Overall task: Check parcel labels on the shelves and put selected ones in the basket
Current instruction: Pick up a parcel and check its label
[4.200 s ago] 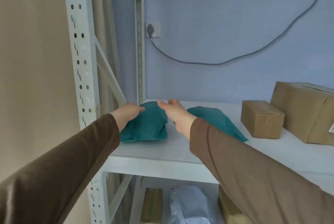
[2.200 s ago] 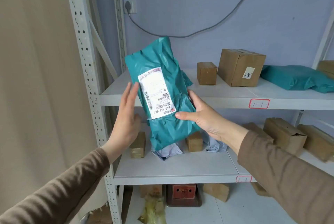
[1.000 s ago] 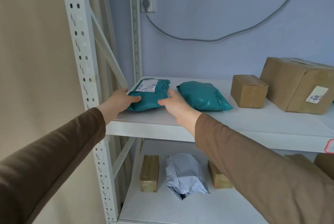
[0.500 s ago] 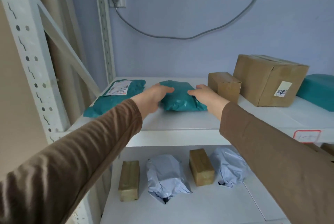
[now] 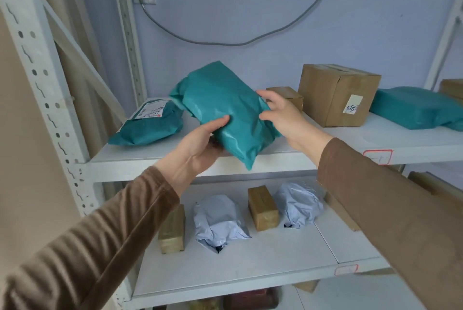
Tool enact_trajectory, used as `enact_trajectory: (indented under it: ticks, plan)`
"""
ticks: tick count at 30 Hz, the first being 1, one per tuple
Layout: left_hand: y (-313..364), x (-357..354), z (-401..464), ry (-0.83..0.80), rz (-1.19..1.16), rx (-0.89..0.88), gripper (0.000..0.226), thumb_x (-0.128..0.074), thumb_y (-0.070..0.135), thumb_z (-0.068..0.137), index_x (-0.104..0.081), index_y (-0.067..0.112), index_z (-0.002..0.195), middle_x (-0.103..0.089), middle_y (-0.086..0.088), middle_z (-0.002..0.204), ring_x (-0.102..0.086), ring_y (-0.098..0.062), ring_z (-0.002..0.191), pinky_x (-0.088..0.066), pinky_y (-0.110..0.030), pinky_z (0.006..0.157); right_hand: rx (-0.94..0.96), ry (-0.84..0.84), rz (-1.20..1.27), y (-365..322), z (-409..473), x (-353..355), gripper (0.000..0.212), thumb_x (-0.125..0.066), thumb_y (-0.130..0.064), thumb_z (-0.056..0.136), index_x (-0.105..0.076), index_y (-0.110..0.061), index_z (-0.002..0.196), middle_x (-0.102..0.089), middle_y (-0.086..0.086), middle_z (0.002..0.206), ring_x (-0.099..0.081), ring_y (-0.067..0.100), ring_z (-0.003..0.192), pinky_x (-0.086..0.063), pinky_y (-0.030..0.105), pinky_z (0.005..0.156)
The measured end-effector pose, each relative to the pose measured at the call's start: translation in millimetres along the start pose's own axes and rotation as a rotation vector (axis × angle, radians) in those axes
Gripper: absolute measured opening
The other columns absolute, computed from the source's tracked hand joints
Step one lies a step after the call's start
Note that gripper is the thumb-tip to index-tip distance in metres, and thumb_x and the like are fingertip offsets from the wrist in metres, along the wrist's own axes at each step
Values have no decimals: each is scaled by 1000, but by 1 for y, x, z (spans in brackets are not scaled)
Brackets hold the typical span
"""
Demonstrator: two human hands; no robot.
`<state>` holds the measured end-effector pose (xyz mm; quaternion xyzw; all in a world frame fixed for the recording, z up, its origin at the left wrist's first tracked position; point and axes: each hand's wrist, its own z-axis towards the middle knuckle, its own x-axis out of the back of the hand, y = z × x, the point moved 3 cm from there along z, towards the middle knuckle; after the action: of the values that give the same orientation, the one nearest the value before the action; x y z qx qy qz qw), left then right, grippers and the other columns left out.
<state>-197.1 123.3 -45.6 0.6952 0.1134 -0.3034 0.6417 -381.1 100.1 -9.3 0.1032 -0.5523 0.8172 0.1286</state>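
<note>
The teal parcel point(image 5: 225, 111) that lay flat on the upper shelf point(image 5: 375, 143) half a second ago is now lifted clear of it and tilted, held in front of you between both hands. Your left hand point(image 5: 198, 144) grips the parcel's lower end from beneath, thumb pressed across its front and fingers curled out of sight behind. Your right hand point(image 5: 280, 114) holds its right edge, fingers bent around the plastic, thumb and fingertips showing at the rim. The face turned toward you is plain teal; any label is on a side you cannot see. The parcel's lower corner hangs past the shelf's front edge.

Just left, a second teal parcel point(image 5: 150, 126) lies flat on the same shelf with its white label point(image 5: 151, 111) facing up, the print too small to read. Behind your right hand a small cardboard box point(image 5: 288, 95) is partly hidden. Beside it stands a larger cardboard box point(image 5: 335, 94) carrying a sticker point(image 5: 352, 107) with large digits printed upside down. Further right a third teal parcel point(image 5: 416, 106) is cut off by the frame.

On the lower shelf point(image 5: 250, 267) sit two grey bags point(image 5: 218, 222) and two small brown boxes point(image 5: 263, 208), one half covered by your left sleeve point(image 5: 87, 247). A grey cable point(image 5: 250, 43) droops along the blue wall.
</note>
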Motion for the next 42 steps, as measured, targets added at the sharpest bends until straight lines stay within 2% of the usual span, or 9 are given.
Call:
enact_trajectory:
  ticks: [3, 10, 15, 18, 23, 28, 35, 38, 42]
  plan:
    - [-20, -15, -39, -60, -136, -23, 21, -62, 20, 102, -68, 13, 121, -76, -6, 123, -72, -20, 109, -61, -35, 91, 215, -28, -154, -29, -38, 11, 63, -46, 11, 94, -56, -28, 142, -60, -9, 141, -53, 6, 136, -45, 25, 110]
    - [-58, -39, -95, -12, -93, -154, 33, -69, 19, 98, -68, 13, 131, -75, -3, 128, -72, -19, 116, -59, -36, 99, 393, 209, -472, -39, -111, 45, 51, -59, -9, 95, -56, -30, 141, -60, -6, 137, -52, 15, 127, -41, 29, 105]
    - [-50, -41, -122, 83, 810, -895, 43, -79, 0, 86, -70, 34, 111, -74, 29, 110, -68, 4, 105, -53, -22, 95, 73, 221, 224, -23, -162, 61, 18, -54, -17, 104, -70, -24, 107, -74, -3, 106, -65, 11, 92, -46, 28, 91]
    - [-50, -46, -132, -34, 1419, -1299, 50, -81, 5, 87, -68, 17, 135, -65, 0, 140, -60, -23, 121, -47, -34, 104, -319, 88, 785, -4, -189, 73, 38, -40, -38, 110, -67, -12, 113, -68, 15, 128, -67, 25, 103, -46, 39, 100]
    - [-64, -57, -147, -82, 1715, -1545, 44, -71, 23, 99, -65, 17, 142, -58, -8, 150, -55, -33, 132, -45, -44, 104, -405, -122, 728, 10, -214, 85, 72, -48, -72, 93, -67, -16, 134, -66, 13, 139, -65, 32, 124, -46, 48, 111]
    - [-88, -43, -131, -79, 1653, -1496, 69, -70, 27, 99, -38, 13, 158, -35, -12, 166, -35, -32, 153, -29, -39, 125, -216, -265, 585, -17, -239, 82, 27, -58, -20, 101, -62, -29, 126, -79, 1, 113, -78, 17, 95, -63, 31, 77]
    - [-111, -28, -99, -128, 1611, -1290, 116, -69, -14, 86, 3, 30, 167, 8, -1, 176, -11, -25, 162, -34, -38, 122, 157, -36, 36, -17, -235, 77, 85, -68, 0, 92, -32, -46, 154, -53, -37, 131, -60, -6, 121, -55, 31, 100]
    - [-102, -38, -109, -81, 1067, -894, 83, -50, 4, 103, -8, 40, 165, -14, 7, 174, -28, -11, 157, -35, -16, 115, 45, 59, 269, -8, -224, 90, 79, -70, -1, 92, -36, -40, 152, -63, -23, 126, -69, 4, 109, -60, 30, 87]
    - [-89, -54, -101, -44, 499, -295, 57, -51, 59, 99, -41, 45, 153, -60, 8, 148, -64, -18, 129, -45, -51, 114, -135, 79, 591, 7, -191, 89, 54, -71, -1, 91, -55, -25, 137, -74, 7, 125, -76, 26, 102, -64, 40, 78]
